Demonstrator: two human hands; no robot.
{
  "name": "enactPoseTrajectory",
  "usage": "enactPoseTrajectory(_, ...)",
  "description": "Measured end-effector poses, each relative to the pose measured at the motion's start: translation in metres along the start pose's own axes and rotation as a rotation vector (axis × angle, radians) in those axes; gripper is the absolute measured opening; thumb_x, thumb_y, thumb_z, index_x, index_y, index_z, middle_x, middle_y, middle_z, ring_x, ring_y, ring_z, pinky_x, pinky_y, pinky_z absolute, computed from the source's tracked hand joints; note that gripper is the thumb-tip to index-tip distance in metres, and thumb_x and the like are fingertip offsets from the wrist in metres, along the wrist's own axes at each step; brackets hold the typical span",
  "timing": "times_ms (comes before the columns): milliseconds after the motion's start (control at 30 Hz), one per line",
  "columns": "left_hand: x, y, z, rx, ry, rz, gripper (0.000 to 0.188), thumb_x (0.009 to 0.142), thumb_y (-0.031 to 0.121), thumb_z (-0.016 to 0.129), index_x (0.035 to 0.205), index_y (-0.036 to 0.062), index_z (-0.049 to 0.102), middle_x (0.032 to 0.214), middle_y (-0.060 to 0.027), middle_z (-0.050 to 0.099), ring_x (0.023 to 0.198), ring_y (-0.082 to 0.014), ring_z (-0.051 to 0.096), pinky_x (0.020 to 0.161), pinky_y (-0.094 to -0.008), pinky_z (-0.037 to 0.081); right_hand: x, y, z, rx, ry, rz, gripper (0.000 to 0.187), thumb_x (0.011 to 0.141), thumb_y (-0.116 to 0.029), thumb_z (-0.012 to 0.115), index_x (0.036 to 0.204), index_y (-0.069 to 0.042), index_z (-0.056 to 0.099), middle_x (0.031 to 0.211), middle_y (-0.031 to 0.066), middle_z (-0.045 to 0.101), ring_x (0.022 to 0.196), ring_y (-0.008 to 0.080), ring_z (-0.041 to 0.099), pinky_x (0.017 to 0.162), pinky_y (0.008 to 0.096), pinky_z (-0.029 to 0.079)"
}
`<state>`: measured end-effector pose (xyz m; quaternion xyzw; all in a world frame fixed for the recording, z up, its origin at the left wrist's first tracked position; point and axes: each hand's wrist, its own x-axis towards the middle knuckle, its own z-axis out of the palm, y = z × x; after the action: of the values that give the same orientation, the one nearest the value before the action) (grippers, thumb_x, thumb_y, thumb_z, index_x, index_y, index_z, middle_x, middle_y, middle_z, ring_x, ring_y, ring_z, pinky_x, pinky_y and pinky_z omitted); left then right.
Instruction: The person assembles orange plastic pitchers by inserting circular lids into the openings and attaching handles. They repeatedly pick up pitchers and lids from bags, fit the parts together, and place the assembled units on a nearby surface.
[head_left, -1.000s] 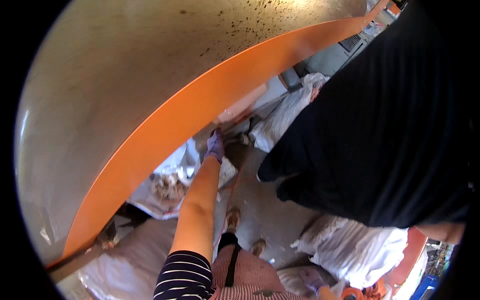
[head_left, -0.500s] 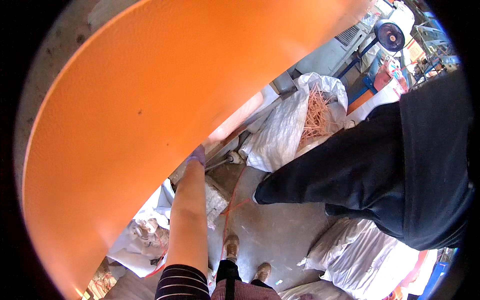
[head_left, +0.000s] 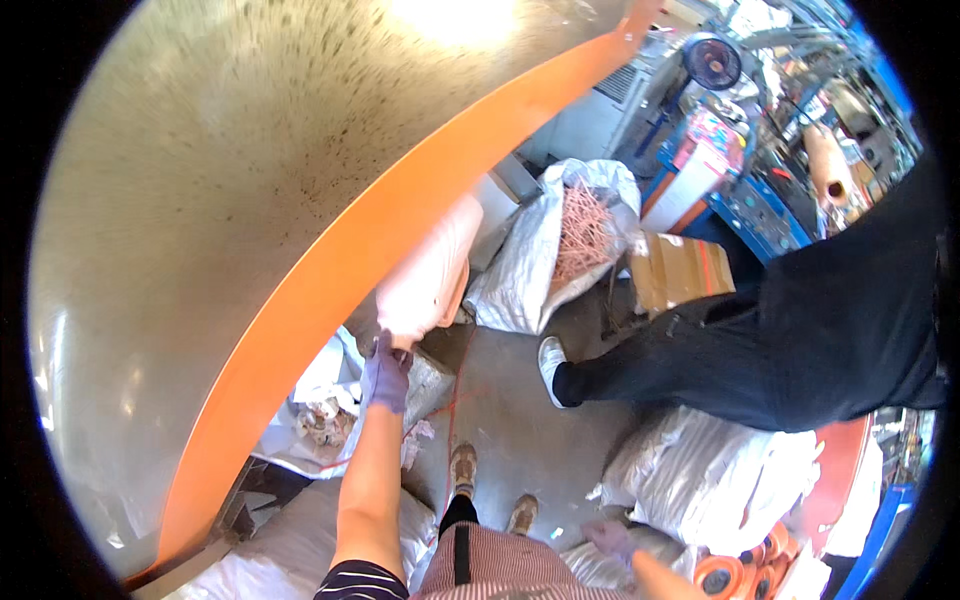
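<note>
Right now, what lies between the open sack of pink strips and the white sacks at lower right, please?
In the head view, another person's black trouser leg, ending in a white shoe, crosses the grey floor between them.

A cardboard box (head_left: 680, 275) stands beside a white sack (head_left: 513, 275).

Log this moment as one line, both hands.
left hand: touching near end of pale pink piece | right hand: blurred, near white sacks, grip unclear | nearby: person in black
</note>
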<state>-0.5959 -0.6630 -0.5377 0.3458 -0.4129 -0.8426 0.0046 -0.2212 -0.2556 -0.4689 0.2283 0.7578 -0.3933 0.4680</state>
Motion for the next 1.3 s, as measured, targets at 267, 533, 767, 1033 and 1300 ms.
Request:
enactPoseTrajectory(267, -0.269, 0.016, -0.06, 0.108, -0.192, -0.146, 0.034, 0.096, 0.03, 0.062, 0.124, 0.0111, 0.055, 0.119, -0.0062, 0.063, 0.108, -0.0229, 0.061, 0.084, -0.0431, 0.051, -0.037, -0.077, -0.1, 0.391, 0.418, -0.669, 0.045, 0.09, -0.022, 0.067, 0.129, -0.003, 0.058, 0.117, 0.0095, 0.065, 0.107, 0.0167, 0.061, 0.093, 0.0314, 0.05)
enactPoseTrajectory(533, -0.394, 0.063, -0.074, 0.256, -0.555, -0.056, 0.048, 0.097, 0.031, 0.06, 0.138, 0.01, 0.047, 0.133, -0.0086, 0.057, 0.117, -0.0263, 0.058, 0.092, -0.044, 0.05, -0.145, -0.141, -0.129, 0.952, 0.216, -0.899, 0.086, 0.084, -0.014, 0.074, 0.153, -0.007, 0.024, 0.143, 0.0123, 0.043, 0.127, 0.0191, 0.046, 0.107, 0.0329, 0.038)
enactPoseTrajectory(767, -0.425, 0.075, -0.081, 0.317, -0.615, -0.018, 0.046, 0.096, 0.026, 0.06, 0.135, 0.0045, 0.05, 0.134, -0.0117, 0.056, 0.121, -0.0261, 0.057, 0.099, -0.0448, 0.049, -0.208, -0.11, -0.084, 1.154, 0.103, -1.207, 0.094, 0.074, 0.005, 0.071, 0.154, -0.014, 0.024, 0.151, 0.0071, 0.038, 0.139, 0.0223, 0.037, 0.115, 0.0366, 0.029)
enactPoseTrajectory(1033, -0.449, 0.092, -0.071, 0.368, -0.67, 0.089, 0.04, 0.096, 0.021, 0.061, 0.131, 0.0031, 0.055, 0.127, -0.0095, 0.061, 0.117, -0.0231, 0.058, 0.1, -0.04, 0.047, -0.267, -0.083, -0.061, 1.385, 0.001, -1.21, 0.083, 0.076, 0.0, 0.062, 0.153, -0.012, 0.029, 0.146, 0.0087, 0.047, 0.134, 0.0244, 0.044, 0.114, 0.0405, 0.03)
enactPoseTrajectory(1300, -0.47, 0.127, -0.017, 0.713, -0.827, 0.624, 0.026, 0.09, 0.001, 0.061, 0.115, -0.0051, 0.063, 0.123, -0.0088, 0.058, 0.113, -0.0189, 0.055, 0.096, -0.0312, 0.043, -0.242, -0.009, -0.021, 1.592, 0.005, -1.288, 0.049, 0.097, -0.03, 0.044, 0.141, -0.009, 0.046, 0.147, 0.0108, 0.045, 0.135, 0.0299, 0.043, 0.111, 0.0489, 0.035)
